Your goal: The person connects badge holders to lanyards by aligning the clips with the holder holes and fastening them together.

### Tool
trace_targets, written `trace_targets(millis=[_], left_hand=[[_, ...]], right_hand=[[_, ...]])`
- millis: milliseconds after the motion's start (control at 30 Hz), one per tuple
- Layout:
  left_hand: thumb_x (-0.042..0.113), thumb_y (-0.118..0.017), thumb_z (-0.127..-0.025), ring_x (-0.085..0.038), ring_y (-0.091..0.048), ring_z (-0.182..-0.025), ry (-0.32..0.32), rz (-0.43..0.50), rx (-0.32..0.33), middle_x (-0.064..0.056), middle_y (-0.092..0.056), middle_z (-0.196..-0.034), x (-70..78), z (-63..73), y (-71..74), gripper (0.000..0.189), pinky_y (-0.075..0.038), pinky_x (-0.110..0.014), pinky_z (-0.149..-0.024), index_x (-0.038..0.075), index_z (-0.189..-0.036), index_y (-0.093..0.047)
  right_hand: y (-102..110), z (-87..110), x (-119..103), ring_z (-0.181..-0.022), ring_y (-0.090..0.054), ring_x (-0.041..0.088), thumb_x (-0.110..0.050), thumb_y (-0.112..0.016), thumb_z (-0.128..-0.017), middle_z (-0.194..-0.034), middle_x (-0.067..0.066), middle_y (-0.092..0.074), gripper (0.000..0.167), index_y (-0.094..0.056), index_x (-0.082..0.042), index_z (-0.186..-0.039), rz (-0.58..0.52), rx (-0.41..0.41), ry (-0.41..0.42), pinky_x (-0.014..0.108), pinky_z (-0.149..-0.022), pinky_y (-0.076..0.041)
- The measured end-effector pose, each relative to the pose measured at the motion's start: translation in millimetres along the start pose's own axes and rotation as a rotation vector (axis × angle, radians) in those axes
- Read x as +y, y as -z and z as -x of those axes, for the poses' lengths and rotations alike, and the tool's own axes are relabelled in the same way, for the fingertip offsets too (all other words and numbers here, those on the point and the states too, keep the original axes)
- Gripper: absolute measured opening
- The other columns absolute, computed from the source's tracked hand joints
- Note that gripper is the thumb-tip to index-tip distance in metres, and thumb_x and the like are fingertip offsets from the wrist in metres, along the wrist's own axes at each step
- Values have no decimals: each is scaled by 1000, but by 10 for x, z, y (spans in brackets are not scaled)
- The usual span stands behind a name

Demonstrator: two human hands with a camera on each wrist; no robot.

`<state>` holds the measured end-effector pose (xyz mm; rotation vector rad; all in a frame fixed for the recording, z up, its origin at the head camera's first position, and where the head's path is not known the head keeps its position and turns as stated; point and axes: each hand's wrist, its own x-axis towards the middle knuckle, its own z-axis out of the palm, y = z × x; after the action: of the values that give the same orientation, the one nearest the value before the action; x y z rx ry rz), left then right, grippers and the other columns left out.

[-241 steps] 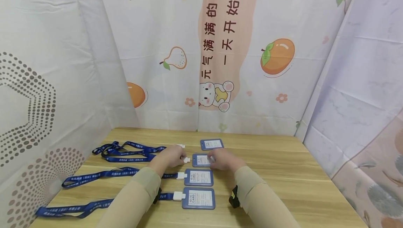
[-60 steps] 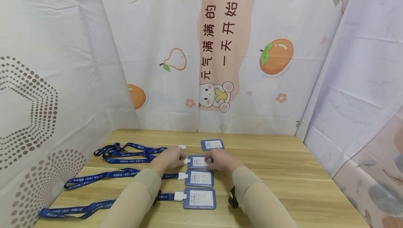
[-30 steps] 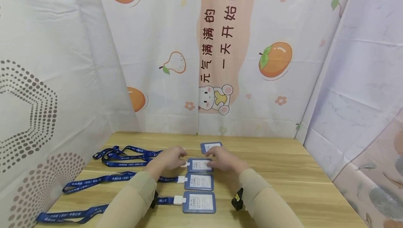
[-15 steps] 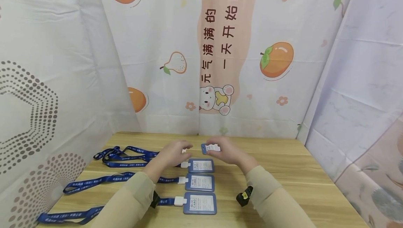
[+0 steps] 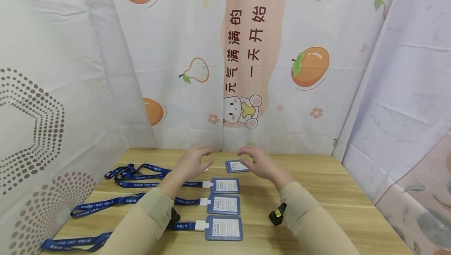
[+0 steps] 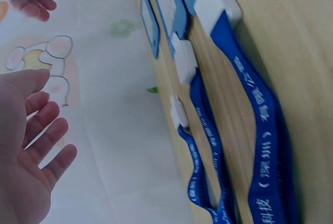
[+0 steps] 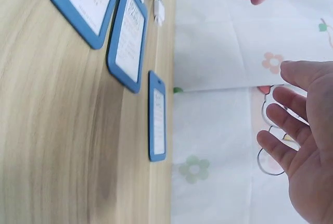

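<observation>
Both hands are raised above the table with relaxed, slightly bent fingers and nothing in them. My left hand (image 5: 192,164) hovers over the far lanyard's white clip (image 6: 178,112). My right hand (image 5: 263,164) is above and partly in front of the far blue badge holder (image 5: 232,166), which lies apart from that clip. In front of the hands, a third-row badge holder (image 5: 225,185) lies joined to its lanyard's white clip (image 5: 207,184). Two nearer badge holders, the middle one (image 5: 224,204) and the front one (image 5: 224,228), are likewise attached to blue lanyards.
Blue lanyard straps, such as the front strap (image 5: 75,242), stretch leftward over the wooden table (image 5: 317,208). At the far left, the back straps (image 5: 137,175) overlap in a tangle. A printed curtain (image 5: 183,110) hangs behind the table; more cloth stands at both sides.
Since eight seconds ago, the third-row badge holder has shifted left and become joined to its clip. In the last second both hands have let go, lifted and moved farther back.
</observation>
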<state>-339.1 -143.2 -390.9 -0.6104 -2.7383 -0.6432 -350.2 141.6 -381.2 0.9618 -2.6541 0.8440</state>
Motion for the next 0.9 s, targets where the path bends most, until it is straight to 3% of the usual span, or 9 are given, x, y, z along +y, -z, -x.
trace_targets(millis=[367, 500, 667, 900], left_hand=[[29, -73, -96, -28, -57, -125, 80, -73, -16, -7, -61, -134, -183, -52, -92, 36, -47, -47, -103, 13, -128, -69], [30, -73, -96, -32, -56, -127, 126, -93, -74, -11, -60, -137, -256, -57, -160, 39, -45, -50, -104, 12, -130, -68], [29, -72, -96, -35, -51, -133, 177, -108, -185, -14, -56, -143, -316, -51, -266, 44, -41, -53, -107, 11, -136, -64], [25, -68, -99, -38, -52, -131, 148, -130, -252, -17, -55, -141, -334, -10, -375, 39, -42, -53, -106, 8, -133, -65]], right_hand=[[-76, -75, 209, -136, -48, 34, -14, -64, -100, -140, 13, -59, 32, -65, -8, -132, 49, -30, -75, 52, -112, -35], [-158, -81, 294, -142, -41, 37, -12, -64, -100, -146, 17, -54, 38, -60, -4, -137, 73, -79, -109, 53, -115, -29], [-308, -83, 347, -139, -43, 39, -10, -66, -99, -147, 21, -51, 43, -57, -1, -140, 148, -164, -138, 52, -114, -32], [-457, -38, 330, -141, -41, 40, -12, -62, -101, -154, 22, -44, 44, -55, -3, -144, 203, -262, -195, 51, -115, -31]])
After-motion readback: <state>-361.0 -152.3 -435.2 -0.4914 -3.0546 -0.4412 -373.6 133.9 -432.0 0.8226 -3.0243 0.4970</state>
